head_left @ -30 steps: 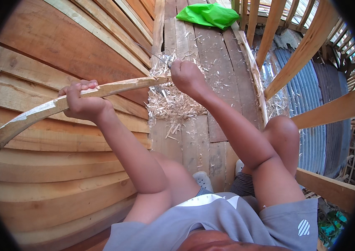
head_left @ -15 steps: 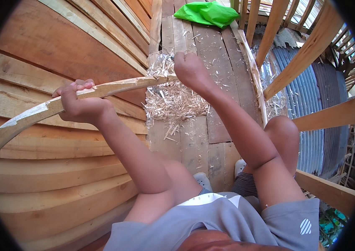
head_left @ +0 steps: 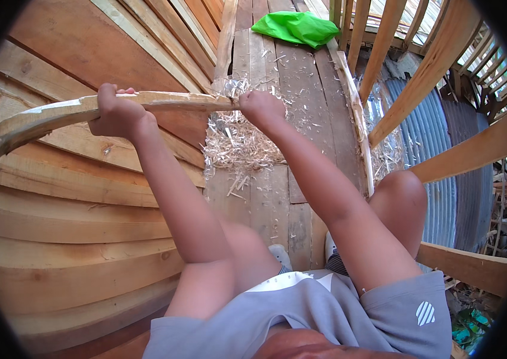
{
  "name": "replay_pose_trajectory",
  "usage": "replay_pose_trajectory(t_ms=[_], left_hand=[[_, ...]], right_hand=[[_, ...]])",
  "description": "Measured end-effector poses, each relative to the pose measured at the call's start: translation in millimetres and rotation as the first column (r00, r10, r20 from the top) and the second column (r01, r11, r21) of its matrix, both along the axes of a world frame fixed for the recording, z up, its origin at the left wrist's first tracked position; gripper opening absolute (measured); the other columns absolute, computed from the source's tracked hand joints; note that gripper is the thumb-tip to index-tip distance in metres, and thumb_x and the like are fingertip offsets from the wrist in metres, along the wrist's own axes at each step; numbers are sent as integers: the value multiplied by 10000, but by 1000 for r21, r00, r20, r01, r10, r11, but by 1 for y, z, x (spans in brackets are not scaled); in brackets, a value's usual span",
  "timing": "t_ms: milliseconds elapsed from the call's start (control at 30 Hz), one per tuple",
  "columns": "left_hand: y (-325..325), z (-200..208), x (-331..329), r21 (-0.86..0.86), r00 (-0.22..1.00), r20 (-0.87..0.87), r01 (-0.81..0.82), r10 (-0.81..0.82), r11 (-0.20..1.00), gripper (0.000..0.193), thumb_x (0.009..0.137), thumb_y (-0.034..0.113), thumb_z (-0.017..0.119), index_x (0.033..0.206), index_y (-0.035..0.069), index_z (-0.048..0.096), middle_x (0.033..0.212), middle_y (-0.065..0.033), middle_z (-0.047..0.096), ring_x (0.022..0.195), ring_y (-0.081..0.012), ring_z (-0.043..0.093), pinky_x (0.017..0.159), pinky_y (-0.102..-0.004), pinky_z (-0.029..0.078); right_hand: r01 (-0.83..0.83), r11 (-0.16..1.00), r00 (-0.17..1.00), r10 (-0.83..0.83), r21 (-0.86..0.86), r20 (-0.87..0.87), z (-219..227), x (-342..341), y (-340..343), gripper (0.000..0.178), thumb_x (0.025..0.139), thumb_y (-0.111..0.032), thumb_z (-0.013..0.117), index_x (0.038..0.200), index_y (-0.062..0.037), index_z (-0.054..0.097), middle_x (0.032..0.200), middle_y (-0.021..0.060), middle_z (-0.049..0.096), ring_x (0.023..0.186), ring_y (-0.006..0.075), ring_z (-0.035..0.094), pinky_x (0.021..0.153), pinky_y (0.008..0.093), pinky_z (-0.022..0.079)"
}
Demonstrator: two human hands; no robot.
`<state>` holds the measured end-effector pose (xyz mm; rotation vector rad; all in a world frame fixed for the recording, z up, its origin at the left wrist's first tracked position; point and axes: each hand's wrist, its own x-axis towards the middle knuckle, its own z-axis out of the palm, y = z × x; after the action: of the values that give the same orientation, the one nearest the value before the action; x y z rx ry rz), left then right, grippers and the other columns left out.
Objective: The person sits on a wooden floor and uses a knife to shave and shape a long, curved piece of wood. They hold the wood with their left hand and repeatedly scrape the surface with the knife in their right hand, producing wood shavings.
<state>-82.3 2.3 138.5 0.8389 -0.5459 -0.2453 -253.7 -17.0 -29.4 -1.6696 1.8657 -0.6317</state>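
My left hand [head_left: 119, 113] is wrapped round a long, pale wooden pole [head_left: 182, 101] with rough, shaved faces. The pole reaches from the far left rim across to my right hand and looks bowed in this view. My right hand [head_left: 262, 107] is a closed fist at the pole's right end; what lies inside its fingers is hidden. Below the two hands, a heap of curled wood shavings [head_left: 243, 146] is spread over the plank floor [head_left: 268, 194].
A wall of overlapping wooden boards [head_left: 86, 218] runs along my left. On the right stand slanted wooden railing bars [head_left: 412, 78], with corrugated metal sheets [head_left: 427, 143] beyond them. A bright green bag [head_left: 297, 27] lies on the planks ahead.
Both hands stay closed. The pole's near-left stretch and my left hand have risen in the picture, and my right hand has shifted slightly left and down, to the pole's end.
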Motion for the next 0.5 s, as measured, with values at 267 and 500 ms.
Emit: replay_pose_trajectory(t_ms=[267,500], left_hand=[[-29,15,-12,-72,955,210,227,-208,971,116,719,7,546,737,-24,436,584,-89,481,465,-180,530,454,-315,447],[-67,25,-7,26,898,316,314,-306,949,101,740,4,557,726,6,457,633,-109,506,490,-213,536,514,-367,502]], right_hand=[[217,901,970,-241,-376,-20,-59,7,-15,577,958,-381,348,674,-26,703,624,208,662,581,406,676,579,512,559],[230,830,962,-271,-508,-8,-67,-6,-33,557,950,-382,363,638,-63,696,604,172,663,545,378,675,504,492,544]])
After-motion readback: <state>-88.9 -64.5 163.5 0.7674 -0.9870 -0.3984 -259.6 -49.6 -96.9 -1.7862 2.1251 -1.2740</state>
